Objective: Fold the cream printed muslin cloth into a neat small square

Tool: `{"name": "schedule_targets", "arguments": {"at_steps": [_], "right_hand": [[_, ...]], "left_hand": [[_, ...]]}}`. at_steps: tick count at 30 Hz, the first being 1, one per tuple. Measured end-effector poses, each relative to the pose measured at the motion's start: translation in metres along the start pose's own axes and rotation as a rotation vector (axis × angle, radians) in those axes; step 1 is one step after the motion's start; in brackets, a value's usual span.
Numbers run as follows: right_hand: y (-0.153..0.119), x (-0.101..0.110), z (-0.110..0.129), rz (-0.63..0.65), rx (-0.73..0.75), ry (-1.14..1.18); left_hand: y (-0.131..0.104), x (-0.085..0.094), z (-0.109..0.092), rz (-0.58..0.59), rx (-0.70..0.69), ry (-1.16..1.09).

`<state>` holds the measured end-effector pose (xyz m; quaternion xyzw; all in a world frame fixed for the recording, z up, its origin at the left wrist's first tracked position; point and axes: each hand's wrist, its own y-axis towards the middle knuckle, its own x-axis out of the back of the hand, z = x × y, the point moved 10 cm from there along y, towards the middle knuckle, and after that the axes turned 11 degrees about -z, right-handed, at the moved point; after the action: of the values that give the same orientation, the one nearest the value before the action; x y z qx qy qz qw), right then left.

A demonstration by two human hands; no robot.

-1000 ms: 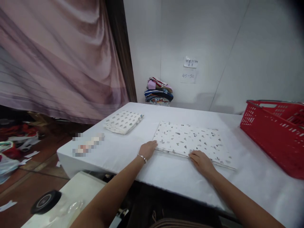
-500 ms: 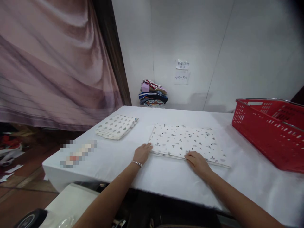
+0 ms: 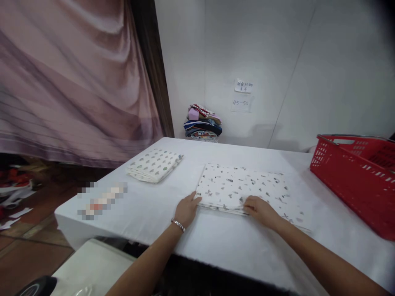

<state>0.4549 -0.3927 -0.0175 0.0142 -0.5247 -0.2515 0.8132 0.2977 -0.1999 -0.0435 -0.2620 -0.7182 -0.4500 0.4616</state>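
Note:
A folded white cloth (image 3: 237, 187) printed with small grey and green figures lies flat on the table before me. My left hand (image 3: 186, 211), with a silver bracelet at the wrist, holds its near left corner; the fingertips are partly hidden by the fabric. Along the near edge, right of the middle, my right hand (image 3: 258, 210) pinches the layers between thumb and curled fingers, lifting that edge slightly. To the left rests a second folded white cloth (image 3: 156, 164), with a heart-like pattern, apart from both hands.
A white-covered table (image 3: 148, 218) carries the cloths. At the right stands a red plastic basket (image 3: 348, 176). A pile of folded fabrics (image 3: 203, 125) sits beyond the far edge, near the wall. A pink curtain (image 3: 77, 82) hangs at the left. Paper signs (image 3: 242, 102) are on the wall.
My right hand has closed more on the near edge and raised it slightly. The left hand stays at the corner. The whole view has shifted a little.

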Motion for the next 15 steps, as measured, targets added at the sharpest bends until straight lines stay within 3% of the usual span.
{"name": "schedule_targets", "arguments": {"at_steps": [4,11,15], "right_hand": [[0.067,-0.01,0.0,-0.012,-0.084,0.055],[0.216,-0.061,-0.007,0.083,-0.382,-0.044],[0.266,-0.09,-0.011,0.203,-0.489,-0.183]], "left_hand": [[-0.001,-0.002,-0.001,-0.013,0.005,-0.018],[-0.003,-0.003,-0.004,0.027,0.003,-0.015],[-0.003,-0.006,-0.003,0.058,0.023,-0.049]]}}
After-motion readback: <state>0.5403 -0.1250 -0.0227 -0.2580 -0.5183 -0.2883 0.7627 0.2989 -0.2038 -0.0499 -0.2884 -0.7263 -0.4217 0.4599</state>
